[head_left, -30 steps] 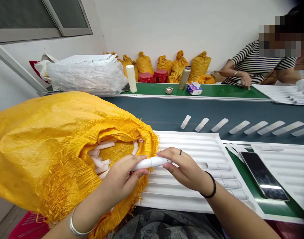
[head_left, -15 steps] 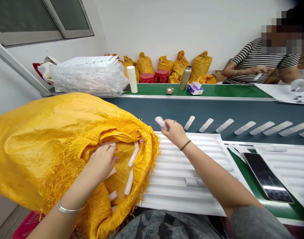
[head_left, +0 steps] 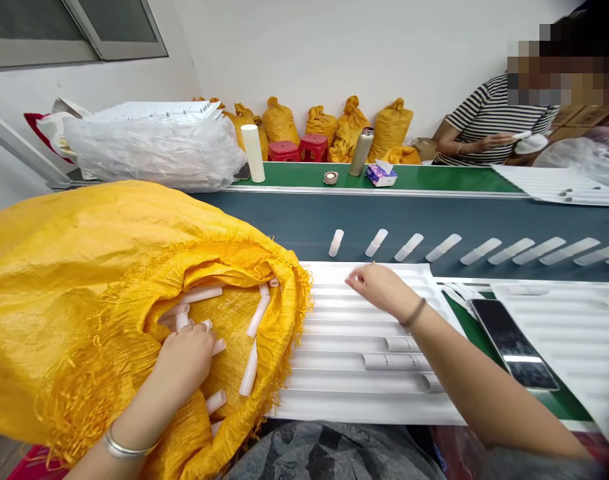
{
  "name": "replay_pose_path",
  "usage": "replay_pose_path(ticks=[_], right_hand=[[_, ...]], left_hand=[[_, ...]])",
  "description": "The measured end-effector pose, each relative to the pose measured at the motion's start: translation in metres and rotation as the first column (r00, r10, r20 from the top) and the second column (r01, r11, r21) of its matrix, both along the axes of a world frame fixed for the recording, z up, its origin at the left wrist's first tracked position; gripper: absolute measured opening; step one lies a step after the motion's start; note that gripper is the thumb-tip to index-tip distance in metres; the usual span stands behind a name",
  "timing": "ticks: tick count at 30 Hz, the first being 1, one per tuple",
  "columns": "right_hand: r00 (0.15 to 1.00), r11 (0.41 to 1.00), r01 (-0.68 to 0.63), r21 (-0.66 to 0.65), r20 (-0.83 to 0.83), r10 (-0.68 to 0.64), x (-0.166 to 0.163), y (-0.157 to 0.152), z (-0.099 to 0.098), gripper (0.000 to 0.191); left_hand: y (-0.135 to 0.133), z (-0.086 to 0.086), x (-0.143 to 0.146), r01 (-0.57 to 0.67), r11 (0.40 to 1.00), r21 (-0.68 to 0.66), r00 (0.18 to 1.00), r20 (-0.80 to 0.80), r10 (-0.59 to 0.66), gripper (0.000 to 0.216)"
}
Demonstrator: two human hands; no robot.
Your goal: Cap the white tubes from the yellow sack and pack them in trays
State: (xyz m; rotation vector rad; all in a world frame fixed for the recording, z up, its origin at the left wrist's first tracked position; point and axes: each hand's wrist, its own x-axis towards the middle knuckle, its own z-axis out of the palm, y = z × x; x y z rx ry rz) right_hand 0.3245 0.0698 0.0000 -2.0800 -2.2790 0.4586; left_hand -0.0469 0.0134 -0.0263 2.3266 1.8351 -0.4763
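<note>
My left hand [head_left: 184, 357] reaches into the mouth of a big yellow woven sack [head_left: 84, 280] and closes over several white plastic tubes [head_left: 252, 333] lying inside. My right hand [head_left: 379, 285] hovers over the far edge of a white ribbed tray [head_left: 344, 393], fingers loosely apart and holding nothing. Just beyond it a white tube [head_left: 336, 242] lies on the dark conveyor belt [head_left: 304, 220], first in a row of tubes [head_left: 479, 251] running to the right. A few tubes rest in the tray's grooves [head_left: 394, 361].
A black phone [head_left: 514, 343] lies on the green ledge beside a second ribbed tray [head_left: 574, 320]. Across the belt stand a white cylinder [head_left: 253, 153], a metal flask [head_left: 360, 152], a tissue pack [head_left: 381, 175] and a plastic-wrapped stack [head_left: 154, 147]. A person in a striped shirt [head_left: 489, 120] works opposite.
My right hand carried the white tube to the belt, left it there at the left end of the row, and drew back over the tray. My left hand went deeper into the sack.
</note>
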Motion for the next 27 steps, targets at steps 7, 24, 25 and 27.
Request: replay_pose_path(ticks=[7, 24, 25, 27], right_hand=[[0.944, 0.954, -0.295, -0.056, 0.138, 0.3, 0.026, -0.121, -0.035, 0.013], [0.538, 0.887, -0.122, 0.446, -0.721, 0.437, -0.042, -0.097, 0.006, 0.03], [0.544, 0.866, -0.147, 0.478, -0.692, 0.474, -0.041, -0.094, 0.009, 0.03], [0.554, 0.847, -0.181, 0.5, -0.659, 0.508, -0.04, -0.089, 0.013, 0.03]], left_hand=[[-0.001, 0.022, 0.027, -0.003, 0.987, 0.161, 0.732, 0.673, -0.107, 0.02], [-0.036, 0.043, 0.082, -0.08, 0.98, -0.183, 0.184, 0.963, 0.195, 0.03], [-0.036, 0.044, 0.08, -0.046, 0.989, -0.138, 0.271, 0.951, 0.145, 0.031], [-0.037, 0.046, 0.078, 0.017, 0.999, -0.032, 0.382, 0.924, 0.023, 0.031]])
